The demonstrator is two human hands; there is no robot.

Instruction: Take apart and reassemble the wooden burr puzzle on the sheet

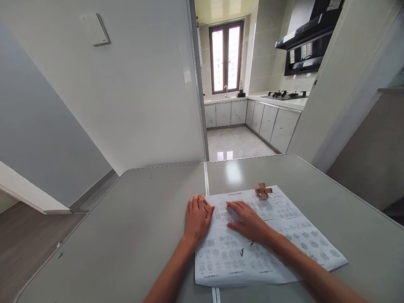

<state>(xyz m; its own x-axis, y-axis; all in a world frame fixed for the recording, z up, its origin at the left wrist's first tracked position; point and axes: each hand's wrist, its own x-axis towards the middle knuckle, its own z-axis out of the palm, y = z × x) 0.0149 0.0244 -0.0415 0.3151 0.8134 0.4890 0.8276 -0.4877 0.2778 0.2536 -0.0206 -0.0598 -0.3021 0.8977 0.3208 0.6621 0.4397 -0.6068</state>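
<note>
A large white printed sheet [221,269], covered with rows of small line drawings, lies on the grey table. My left hand [197,216] rests at the sheet's upper left edge, its fingers curled around slim brown wooden puzzle pieces [206,206], which are partly hidden under it. Over the middle of the sheet is my right hand [248,221], thumb and fingers apart and nothing visible between them. Near the sheet's top edge sits a wooden cross [263,191] of interlocking bars with dark marks. One small dark shape [241,252] shows on the lower part of the paper.
The grey table [151,219] has a pale seam [206,179] down its middle. A small greenish bit [59,255] lies near its left edge. A white wall [151,92] rises behind the table. Through the doorway are kitchen cabinets [224,113] and a gas stove [285,95].
</note>
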